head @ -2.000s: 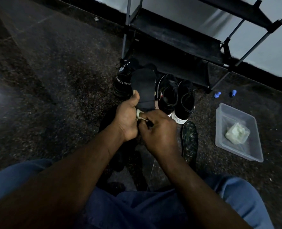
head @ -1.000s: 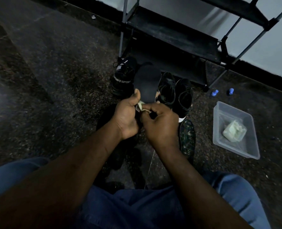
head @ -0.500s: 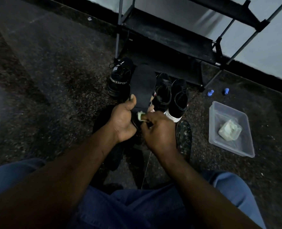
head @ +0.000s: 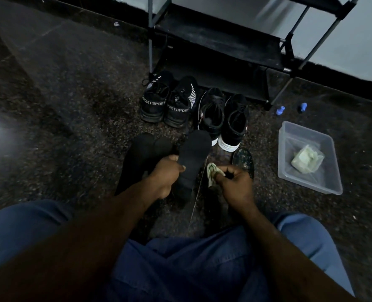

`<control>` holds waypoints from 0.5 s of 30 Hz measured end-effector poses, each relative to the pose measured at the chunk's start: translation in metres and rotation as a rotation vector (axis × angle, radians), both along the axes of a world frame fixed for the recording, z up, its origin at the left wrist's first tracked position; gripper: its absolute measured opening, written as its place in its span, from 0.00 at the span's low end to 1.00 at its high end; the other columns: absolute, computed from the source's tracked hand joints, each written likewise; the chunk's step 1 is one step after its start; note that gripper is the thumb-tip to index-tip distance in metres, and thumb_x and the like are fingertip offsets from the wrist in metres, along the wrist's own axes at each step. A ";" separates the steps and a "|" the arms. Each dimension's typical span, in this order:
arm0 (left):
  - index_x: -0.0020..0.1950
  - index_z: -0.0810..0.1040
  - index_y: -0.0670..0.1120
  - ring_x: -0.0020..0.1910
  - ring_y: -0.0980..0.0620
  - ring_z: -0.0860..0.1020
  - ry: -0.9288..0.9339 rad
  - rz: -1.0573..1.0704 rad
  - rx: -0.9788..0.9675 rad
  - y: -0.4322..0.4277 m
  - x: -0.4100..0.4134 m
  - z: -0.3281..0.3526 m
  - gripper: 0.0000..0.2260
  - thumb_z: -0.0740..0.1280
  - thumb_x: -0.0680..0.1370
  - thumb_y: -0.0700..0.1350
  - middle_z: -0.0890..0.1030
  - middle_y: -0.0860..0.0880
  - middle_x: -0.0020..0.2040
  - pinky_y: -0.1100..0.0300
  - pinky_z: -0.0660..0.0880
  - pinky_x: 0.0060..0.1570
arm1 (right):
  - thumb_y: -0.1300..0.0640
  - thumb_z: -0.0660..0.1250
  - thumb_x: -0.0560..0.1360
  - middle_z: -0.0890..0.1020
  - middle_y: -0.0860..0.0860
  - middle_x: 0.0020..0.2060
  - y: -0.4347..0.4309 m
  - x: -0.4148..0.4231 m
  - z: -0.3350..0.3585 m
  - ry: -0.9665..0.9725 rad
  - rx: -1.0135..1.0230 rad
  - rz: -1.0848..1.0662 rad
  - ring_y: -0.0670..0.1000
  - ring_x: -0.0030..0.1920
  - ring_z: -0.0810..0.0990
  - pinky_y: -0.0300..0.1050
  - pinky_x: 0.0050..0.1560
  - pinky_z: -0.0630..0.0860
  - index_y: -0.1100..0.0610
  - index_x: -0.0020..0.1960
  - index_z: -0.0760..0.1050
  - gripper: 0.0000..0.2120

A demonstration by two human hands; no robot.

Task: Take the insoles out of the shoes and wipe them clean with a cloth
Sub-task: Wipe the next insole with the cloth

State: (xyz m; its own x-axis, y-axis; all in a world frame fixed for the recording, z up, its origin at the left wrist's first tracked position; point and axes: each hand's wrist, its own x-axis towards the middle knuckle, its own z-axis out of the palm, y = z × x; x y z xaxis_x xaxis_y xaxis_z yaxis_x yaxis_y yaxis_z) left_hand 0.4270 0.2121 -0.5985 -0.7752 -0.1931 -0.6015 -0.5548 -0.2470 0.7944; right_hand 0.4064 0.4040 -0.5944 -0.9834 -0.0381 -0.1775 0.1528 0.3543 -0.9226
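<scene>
Noted blue denim trousers [head: 180, 269], paler over the left knee [head: 17, 232] and right knee [head: 307, 234] at either side, darker and creased with stitched seams at their middle; beyond the trousers, bare left forearm [head: 97, 232] and right forearm [head: 274, 243] ending in bare left hand [head: 165, 177] and right hand [head: 235, 184].

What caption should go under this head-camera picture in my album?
Left hand holds a black insole while right hand pinches a cloth beside it, shoes ahead.
</scene>
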 end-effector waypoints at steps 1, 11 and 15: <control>0.55 0.80 0.41 0.54 0.42 0.82 -0.022 -0.015 -0.039 0.004 0.003 -0.005 0.09 0.63 0.81 0.31 0.84 0.39 0.56 0.52 0.80 0.50 | 0.61 0.76 0.75 0.88 0.49 0.40 -0.001 -0.001 -0.004 -0.025 0.000 0.007 0.48 0.39 0.85 0.53 0.45 0.84 0.53 0.43 0.87 0.04; 0.82 0.57 0.53 0.60 0.41 0.80 -0.061 -0.326 -0.628 0.020 0.014 -0.032 0.37 0.69 0.78 0.39 0.81 0.43 0.65 0.52 0.76 0.62 | 0.61 0.75 0.74 0.86 0.43 0.32 -0.002 -0.013 -0.012 -0.056 0.121 0.008 0.42 0.32 0.81 0.42 0.41 0.79 0.49 0.37 0.84 0.10; 0.85 0.52 0.56 0.60 0.40 0.81 0.049 -0.438 -0.853 0.019 0.011 -0.031 0.39 0.68 0.79 0.41 0.81 0.41 0.65 0.54 0.75 0.61 | 0.59 0.75 0.74 0.86 0.45 0.34 -0.002 -0.015 -0.011 -0.057 0.136 0.002 0.42 0.33 0.82 0.40 0.41 0.79 0.53 0.43 0.87 0.03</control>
State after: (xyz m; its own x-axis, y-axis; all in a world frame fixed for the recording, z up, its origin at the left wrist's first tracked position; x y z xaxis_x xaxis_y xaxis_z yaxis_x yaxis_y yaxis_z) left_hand 0.4377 0.2307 -0.6300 -0.9031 -0.2382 -0.3572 -0.4219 0.6465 0.6357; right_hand 0.3917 0.4017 -0.6057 -0.9714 -0.0123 -0.2370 0.2028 0.4760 -0.8558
